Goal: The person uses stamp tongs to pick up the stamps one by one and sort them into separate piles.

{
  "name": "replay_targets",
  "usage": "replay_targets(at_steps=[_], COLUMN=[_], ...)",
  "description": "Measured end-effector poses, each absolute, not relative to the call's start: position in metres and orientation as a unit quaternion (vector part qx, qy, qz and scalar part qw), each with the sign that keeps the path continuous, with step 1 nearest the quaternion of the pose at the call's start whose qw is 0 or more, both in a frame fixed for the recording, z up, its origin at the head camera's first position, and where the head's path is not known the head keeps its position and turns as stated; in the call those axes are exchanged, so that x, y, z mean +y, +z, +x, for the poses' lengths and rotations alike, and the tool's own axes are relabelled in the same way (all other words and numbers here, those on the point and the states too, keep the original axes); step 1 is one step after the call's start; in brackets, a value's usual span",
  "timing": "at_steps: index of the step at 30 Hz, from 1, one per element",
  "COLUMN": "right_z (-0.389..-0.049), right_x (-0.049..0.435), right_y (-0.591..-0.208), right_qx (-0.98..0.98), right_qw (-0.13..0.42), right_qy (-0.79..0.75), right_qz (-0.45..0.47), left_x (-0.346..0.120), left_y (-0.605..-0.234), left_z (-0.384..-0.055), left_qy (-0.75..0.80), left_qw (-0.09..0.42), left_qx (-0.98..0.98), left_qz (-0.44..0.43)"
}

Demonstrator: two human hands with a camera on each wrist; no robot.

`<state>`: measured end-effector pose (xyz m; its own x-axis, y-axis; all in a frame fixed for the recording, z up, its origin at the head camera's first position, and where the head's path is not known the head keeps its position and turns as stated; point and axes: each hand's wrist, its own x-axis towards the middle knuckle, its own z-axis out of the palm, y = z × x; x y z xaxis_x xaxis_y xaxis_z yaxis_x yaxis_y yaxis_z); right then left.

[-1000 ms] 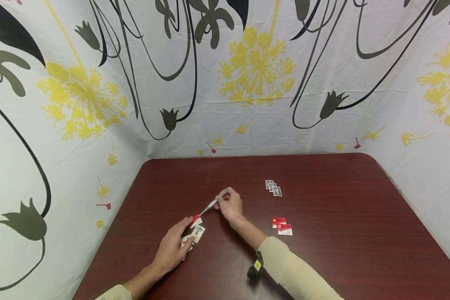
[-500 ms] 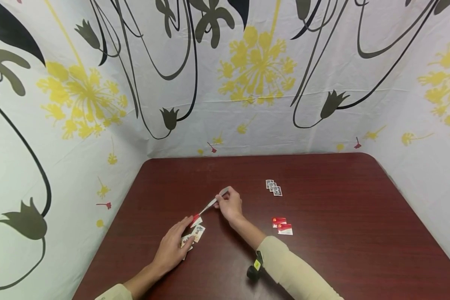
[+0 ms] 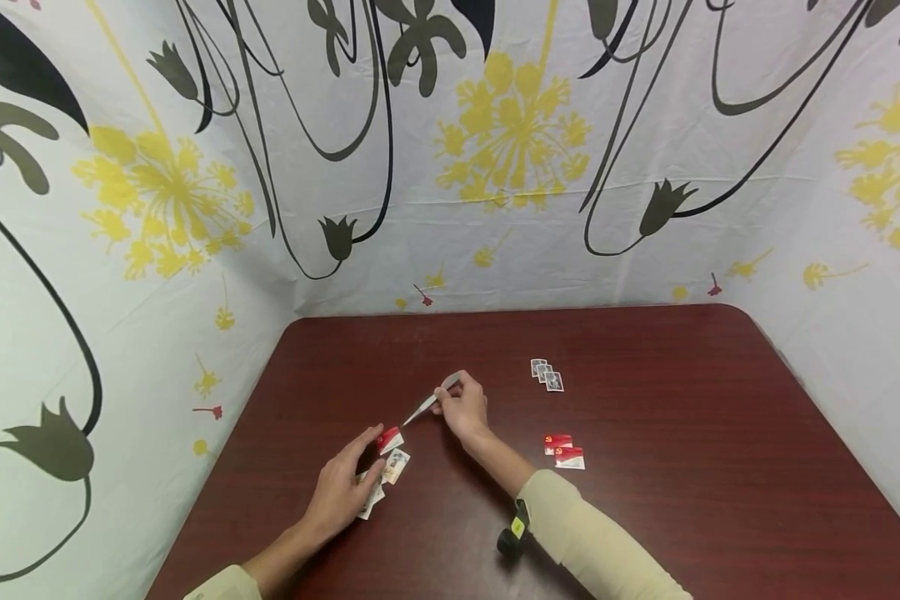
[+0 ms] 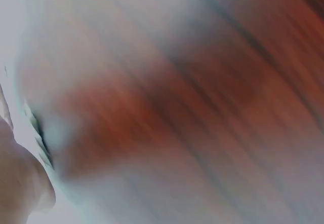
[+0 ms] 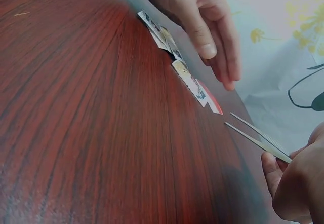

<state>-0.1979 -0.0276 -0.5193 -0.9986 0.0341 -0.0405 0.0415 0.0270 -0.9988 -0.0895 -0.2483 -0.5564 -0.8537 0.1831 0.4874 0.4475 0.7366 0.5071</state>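
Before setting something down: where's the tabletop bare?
Bare: reddish wood-grain table between two overlapping red-and-white cards and right edge; far-left corner too. Crowded: around the left hand, with white picture cards and silver metal tweezers.

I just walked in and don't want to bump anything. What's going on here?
Someone is working at a table. The right hand holds tweezers, tips apart and gripping nothing, near a red-and-white paper. The left hand is over the pale papers beside it; whether it touches them is unclear. Two overlapping red-and-white papers and three gray papers lie farther right.
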Motion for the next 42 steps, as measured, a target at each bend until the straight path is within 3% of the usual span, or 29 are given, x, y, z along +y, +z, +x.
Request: replay_targets(at_steps=[11, 42], right_z=[-0.194, -0.197], right_x=[-0.031, -0.037], right_y=[-0.517, -0.52], right_qx=[0.728, 0.707], right_qw=[0.003, -0.016], right_qy=[-0.685, -0.706], right_qz=[0.021, 0.039], left_x=[-0.23, -0.23], left_y=[-0.557, -0.566], left_z=[-0.083, -0.083], left_qy=[-0.352, -0.332], left_qw=[0.178, 0.202], left_qx=[-0.916, -0.918], left_qz=[-0.066, -0.08])
